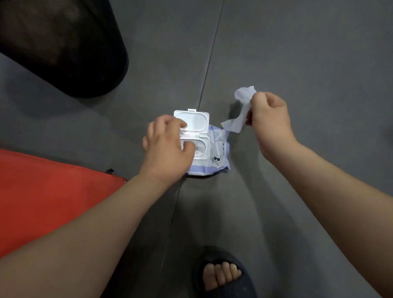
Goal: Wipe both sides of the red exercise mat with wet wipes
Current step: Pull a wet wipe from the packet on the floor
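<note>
My right hand [269,122] has a clenched grip on one wipe [239,109], pinched near its top, so it hangs crumpled and clear of the pack [216,155]. My left hand [167,144] holds the pack down on the floor [294,50], fingers bent over the frame of its open lid [193,120].

The mat [31,201] lies flat on the floor, low and to my left, apart from the pack. Its near corner is beside my left forearm. It runs out of view, so I cannot tell its long axis.

The left hand is nearer the mat, but the wipe is in the right. I judge the wipe must cross leftward and toward me, past the pack, to start wiping.
</note>
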`<state>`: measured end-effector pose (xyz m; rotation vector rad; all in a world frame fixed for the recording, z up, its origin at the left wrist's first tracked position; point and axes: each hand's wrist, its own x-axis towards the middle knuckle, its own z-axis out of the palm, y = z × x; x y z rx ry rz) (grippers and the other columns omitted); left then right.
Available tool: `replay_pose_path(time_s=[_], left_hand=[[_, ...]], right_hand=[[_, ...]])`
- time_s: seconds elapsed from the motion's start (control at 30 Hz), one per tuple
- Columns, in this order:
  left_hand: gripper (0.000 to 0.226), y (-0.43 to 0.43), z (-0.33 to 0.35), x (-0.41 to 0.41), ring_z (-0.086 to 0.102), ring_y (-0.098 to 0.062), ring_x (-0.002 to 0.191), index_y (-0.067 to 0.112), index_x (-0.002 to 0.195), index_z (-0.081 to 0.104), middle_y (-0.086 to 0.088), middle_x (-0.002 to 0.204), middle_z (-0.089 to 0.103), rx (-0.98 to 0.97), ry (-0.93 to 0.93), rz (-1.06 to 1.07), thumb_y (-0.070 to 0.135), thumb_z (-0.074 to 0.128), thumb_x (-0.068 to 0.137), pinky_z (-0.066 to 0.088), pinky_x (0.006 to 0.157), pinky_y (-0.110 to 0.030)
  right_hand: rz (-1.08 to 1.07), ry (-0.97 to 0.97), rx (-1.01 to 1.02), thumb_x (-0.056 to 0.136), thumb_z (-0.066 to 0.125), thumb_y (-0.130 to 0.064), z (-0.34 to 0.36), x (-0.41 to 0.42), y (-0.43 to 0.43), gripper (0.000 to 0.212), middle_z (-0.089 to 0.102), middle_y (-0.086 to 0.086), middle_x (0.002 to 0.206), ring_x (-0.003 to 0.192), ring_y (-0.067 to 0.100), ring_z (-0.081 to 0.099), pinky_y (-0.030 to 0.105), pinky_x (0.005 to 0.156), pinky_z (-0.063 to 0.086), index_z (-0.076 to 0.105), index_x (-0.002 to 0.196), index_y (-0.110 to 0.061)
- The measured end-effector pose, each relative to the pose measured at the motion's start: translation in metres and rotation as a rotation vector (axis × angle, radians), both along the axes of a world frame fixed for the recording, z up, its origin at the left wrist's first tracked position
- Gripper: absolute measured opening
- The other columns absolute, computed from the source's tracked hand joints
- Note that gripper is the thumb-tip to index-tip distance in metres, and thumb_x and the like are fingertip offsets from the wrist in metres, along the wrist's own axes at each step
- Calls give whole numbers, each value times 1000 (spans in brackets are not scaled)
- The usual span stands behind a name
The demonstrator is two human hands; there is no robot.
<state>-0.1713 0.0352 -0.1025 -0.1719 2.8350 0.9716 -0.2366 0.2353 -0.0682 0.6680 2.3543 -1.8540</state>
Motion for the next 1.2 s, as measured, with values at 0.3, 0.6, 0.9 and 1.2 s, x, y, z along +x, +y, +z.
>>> replay_pose_path(time_s=[0.3, 0.6, 0.9, 1.2], left_hand=[[52, -9, 9, -10, 52, -20, 117, 33, 136, 59, 19, 85, 57, 359, -122, 190, 44, 53, 86, 39, 112, -44], [26, -8, -25, 26, 33, -21, 122, 27, 80, 62, 9, 108, 39, -116, -152, 45, 51, 72, 84, 29, 99, -42], [31, -7, -17, 13, 33, -24, 129, 28, 98, 69, 2, 132, 47, -161, -233, 29, 56, 65, 87, 30, 103, -45], [72, -172, -17, 42, 58, -32, 118, 10, 134, 55, -10, 127, 55, 237, 137, 420, 48, 57, 73, 46, 107, -45]], right_hand=[[46, 7, 112, 76, 46, -30, 5, 0, -3, 16, 49, 2, 68, 66, 16, 47, 36, 64, 43, 46, 65, -20], [150, 13, 160, 76, 46, -33, 12, -9, -23, 21, 52, 3, 71, 67, 15, 48, 36, 65, 45, 54, 75, -14], [328, 14, 150, 83, 48, -25, 8, -16, -75, 19, 54, 6, 70, 65, 16, 50, 34, 64, 45, 57, 74, -11], [681, -122, -209, 83, 46, -12, 12, -23, -214, 20, 34, 4, 62, 60, 17, 31, 29, 58, 32, 45, 62, -14]])
